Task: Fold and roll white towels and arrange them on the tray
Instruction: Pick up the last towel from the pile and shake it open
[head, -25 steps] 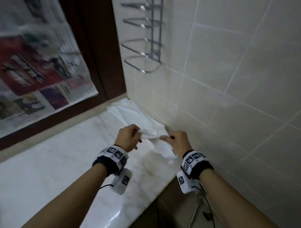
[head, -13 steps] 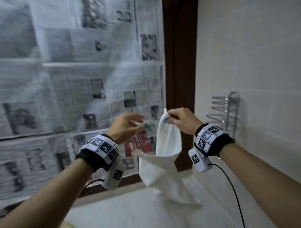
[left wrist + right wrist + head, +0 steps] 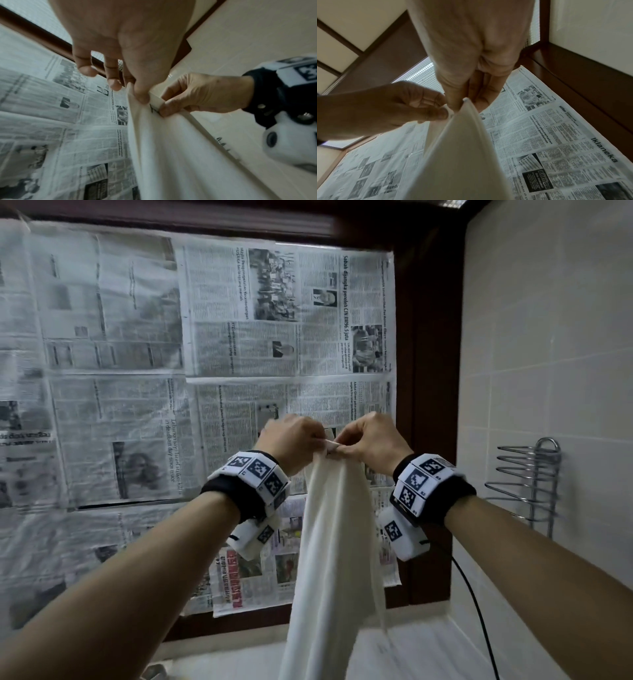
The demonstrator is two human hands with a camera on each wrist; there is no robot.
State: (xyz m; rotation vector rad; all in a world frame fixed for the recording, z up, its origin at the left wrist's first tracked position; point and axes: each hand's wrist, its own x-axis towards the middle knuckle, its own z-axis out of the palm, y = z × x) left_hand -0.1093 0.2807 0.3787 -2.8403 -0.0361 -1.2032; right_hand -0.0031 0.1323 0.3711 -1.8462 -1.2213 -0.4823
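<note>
Up before the newspaper-covered window (image 3: 205, 364), my left hand (image 3: 291, 441) and right hand (image 3: 371, 440) pinch the white towel (image 3: 332, 542) at its top edge, close together; it hangs down toward the counter (image 3: 411, 652). Left wrist view: thumb pressing cloth, other fingers (image 3: 85, 67) loosely curled. Right wrist view: my thumb and fingers clamp the hem.

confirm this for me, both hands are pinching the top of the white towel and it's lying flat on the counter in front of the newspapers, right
Not quite. The left hand and right hand do pinch the top of the white towel, but it is not lying flat: it hangs down from the fingers, held up in front of the newspapers. The head view shows this.
</note>
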